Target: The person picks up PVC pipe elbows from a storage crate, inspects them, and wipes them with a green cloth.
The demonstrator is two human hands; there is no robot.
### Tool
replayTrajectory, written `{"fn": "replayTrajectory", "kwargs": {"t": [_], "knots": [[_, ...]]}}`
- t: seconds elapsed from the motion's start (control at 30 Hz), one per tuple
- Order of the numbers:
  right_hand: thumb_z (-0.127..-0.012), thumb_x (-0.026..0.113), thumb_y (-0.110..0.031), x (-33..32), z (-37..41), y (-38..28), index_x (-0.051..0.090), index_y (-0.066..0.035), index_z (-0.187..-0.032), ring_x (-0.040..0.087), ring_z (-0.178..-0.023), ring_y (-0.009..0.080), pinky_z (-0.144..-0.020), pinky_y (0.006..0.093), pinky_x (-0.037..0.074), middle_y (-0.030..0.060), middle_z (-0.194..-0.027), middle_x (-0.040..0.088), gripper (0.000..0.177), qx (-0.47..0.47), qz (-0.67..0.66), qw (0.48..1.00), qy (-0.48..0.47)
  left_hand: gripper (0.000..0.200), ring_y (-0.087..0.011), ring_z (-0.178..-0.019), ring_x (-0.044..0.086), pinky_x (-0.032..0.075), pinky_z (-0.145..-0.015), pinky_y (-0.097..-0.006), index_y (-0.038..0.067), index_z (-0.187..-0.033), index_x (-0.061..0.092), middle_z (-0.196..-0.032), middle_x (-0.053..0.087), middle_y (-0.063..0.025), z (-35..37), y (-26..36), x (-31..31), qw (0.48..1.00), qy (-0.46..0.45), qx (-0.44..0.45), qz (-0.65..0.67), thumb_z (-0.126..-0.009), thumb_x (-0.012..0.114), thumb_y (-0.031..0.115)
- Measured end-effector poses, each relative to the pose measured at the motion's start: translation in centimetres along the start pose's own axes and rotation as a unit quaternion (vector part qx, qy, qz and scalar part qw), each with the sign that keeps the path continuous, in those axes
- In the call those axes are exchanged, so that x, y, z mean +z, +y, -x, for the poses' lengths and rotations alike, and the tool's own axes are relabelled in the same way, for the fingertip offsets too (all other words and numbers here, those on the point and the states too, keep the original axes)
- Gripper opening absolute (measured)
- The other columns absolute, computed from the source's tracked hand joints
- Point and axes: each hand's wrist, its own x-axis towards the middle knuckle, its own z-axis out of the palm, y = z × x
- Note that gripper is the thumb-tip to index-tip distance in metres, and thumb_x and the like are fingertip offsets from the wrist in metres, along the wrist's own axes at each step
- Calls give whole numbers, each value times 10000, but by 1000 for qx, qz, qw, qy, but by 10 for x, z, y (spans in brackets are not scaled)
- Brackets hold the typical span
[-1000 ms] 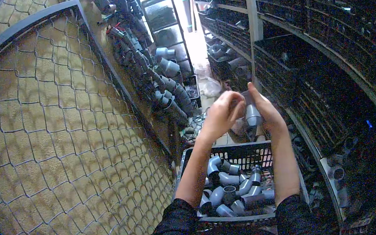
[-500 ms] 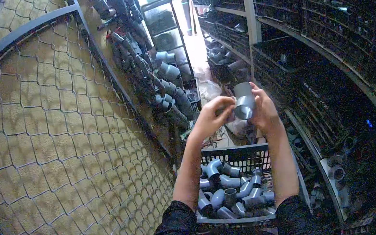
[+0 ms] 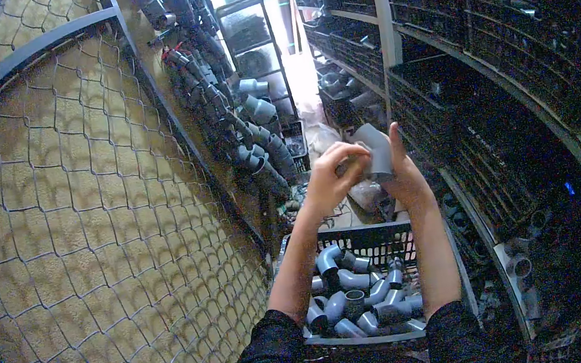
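Note:
A grey pipe fitting (image 3: 377, 150) with a bend is held up above the crate, tilted, in my right hand (image 3: 406, 173), whose thumb points up along its right side. My left hand (image 3: 338, 173) is at the fitting's left edge, its fingers curled and pinched together; what lies between the fingertips is too small to make out. Below both hands, a black plastic crate (image 3: 367, 231) holds several grey elbows and other pipe fittings (image 3: 354, 280).
A wire mesh panel (image 3: 85, 212) stands at the left. Grey fittings (image 3: 259, 109) are stacked along the wall beyond it. Shelves with black crates (image 3: 430, 6) line the right side. Plastic bags (image 3: 321, 135) lie ahead on the floor.
The fitting has turned in my right hand, so its open lower end no longer faces me. My right thumb has straightened upward, and my left fingers remain close to the fitting.

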Motion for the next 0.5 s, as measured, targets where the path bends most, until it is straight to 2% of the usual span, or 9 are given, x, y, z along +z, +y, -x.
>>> {"fn": "replayTrajectory", "kwargs": {"t": [0.1,0.13,0.2,0.27,0.3,0.37,0.4,0.5], "knots": [[-918,333,-776,-10,-14,9,601,-143,-1243,630,-879,91,-772,275,531,-12,-999,655,760,15,-31,999,-18,136,-204,-957,652,507,-860,-318,27,-1010,698,-1001,686,-97,2,0,-1,999,-42,-21,10,-892,710,94],[-928,320,-769,-10,-16,10,604,-145,-1235,628,-871,91,-768,276,530,-12,-989,654,751,31,-21,999,-18,120,-220,-938,654,511,-845,-334,30,-995,699,-979,681,-101,1,2,1,1000,-1,9,-9,-898,703,99],[-952,276,-754,-11,-18,12,606,-145,-1222,620,-843,96,-746,280,532,-17,-959,650,744,56,38,998,-17,114,-232,-919,653,512,-833,-340,30,-987,697,-961,674,-103,0,5,3,996,68,-4,-50,-898,700,101],[-975,277,-720,-13,-19,9,588,-141,-1266,627,-869,106,-767,287,539,-2,-1007,652,719,62,94,994,0,107,-251,-893,651,515,-819,-353,28,-971,690,-939,661,-111,0,2,5,988,133,0,-80,-900,692,108],[-986,277,-703,-11,-19,7,579,-139,-1287,631,-883,111,-777,291,543,5,-1032,654,707,66,122,990,8,108,-256,-892,652,516,-819,-354,27,-974,688,-943,660,-113,1,0,6,988,120,11,-95,-898,692,104],[-1015,282,-646,0,-18,10,549,-140,-1342,638,-914,127,-788,299,550,25,-1096,647,659,8,51,997,50,112,-266,-889,654,520,-820,-355,25,-978,683,-949,657,-117,3,-6,8,987,97,33,-126,-894,694,97],[-1029,284,-617,3,-17,11,535,-140,-1369,641,-930,135,-793,304,554,35,-1129,643,637,-21,16,997,72,126,-274,-885,660,530,-806,-357,29,-994,676,-958,652,-120,2,-7,8,995,34,41,-86,-875,698,67],[-1060,292,-531,-17,-23,22,484,-155,-1434,645,-967,153,-803,327,564,56,-1202,625,564,18,2,998,56,159,-275,-870,663,539,-793,-350,57,-1015,680,-957,646,-108,6,-3,8,996,-36,9,-79,-859,699,34]]}}
